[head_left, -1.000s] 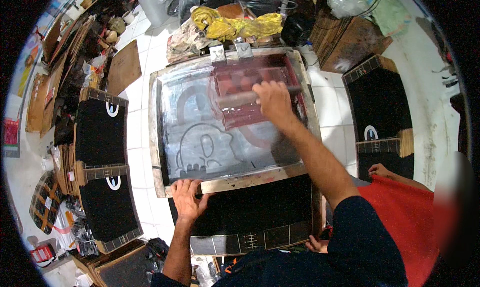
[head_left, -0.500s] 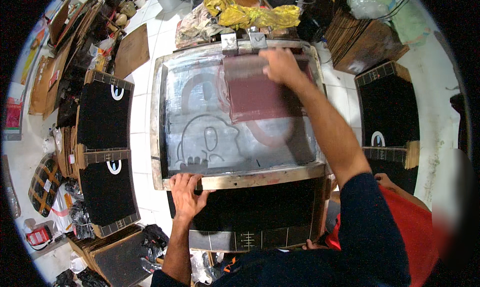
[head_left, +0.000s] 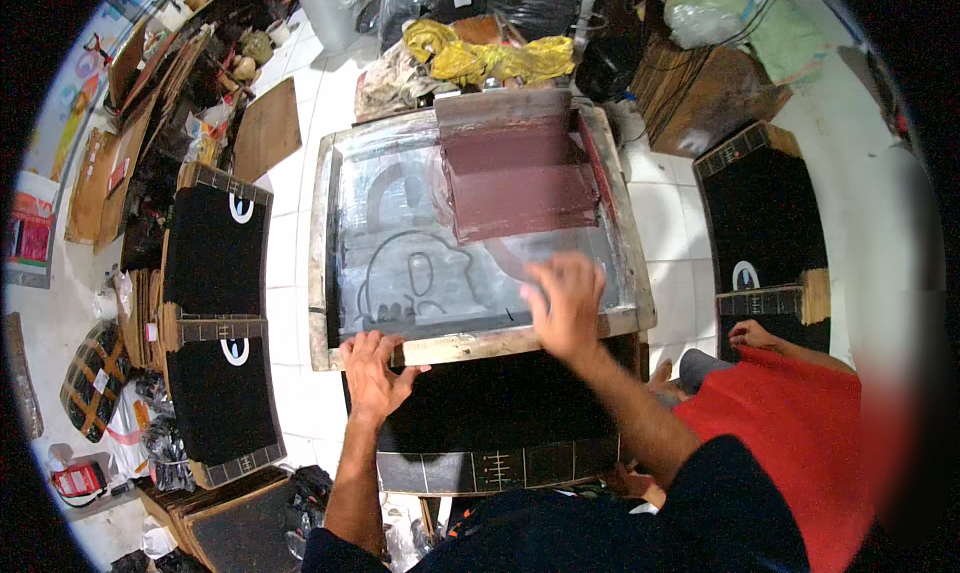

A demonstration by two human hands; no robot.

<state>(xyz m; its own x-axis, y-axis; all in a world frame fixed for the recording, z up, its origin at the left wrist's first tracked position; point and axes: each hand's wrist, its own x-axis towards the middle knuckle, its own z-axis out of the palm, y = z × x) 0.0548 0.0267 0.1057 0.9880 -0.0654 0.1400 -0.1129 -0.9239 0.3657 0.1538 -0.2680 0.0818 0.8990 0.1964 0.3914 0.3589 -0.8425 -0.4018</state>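
In the middle of the head view, my left grip [head_left: 370,373] holds the near edge of the frame [head_left: 480,350], fingers over the top and thumb along the side. My right grip [head_left: 570,298] is over that same edge, nearer its right end. It is loosely open with nothing in it that I can see; blur hides whether the fingertips touch wood.

As I judge it, a pass of red ink [head_left: 525,193] is done: it lies in a fairly even coat on the upper right of the mesh [head_left: 440,318]. The squeegee [head_left: 505,111] is parked at the far end of that patch, out of my hands. What is left looks to be the lifting: the frame is down, overlapping the black board [head_left: 480,418], and the result beneath is hidden. The left boards [head_left: 216,243] and right boards [head_left: 765,228] show a white eye mark and no red that I can see, so they seem only partly printed.

As for containers, the frame acts as a shallow tray for the ink. Beyond it stand a pale jug [head_left: 328,18] and a small cup [head_left: 278,33]; I cannot tell what either holds. The contents of the green bag [head_left: 765,33] are unclear too.
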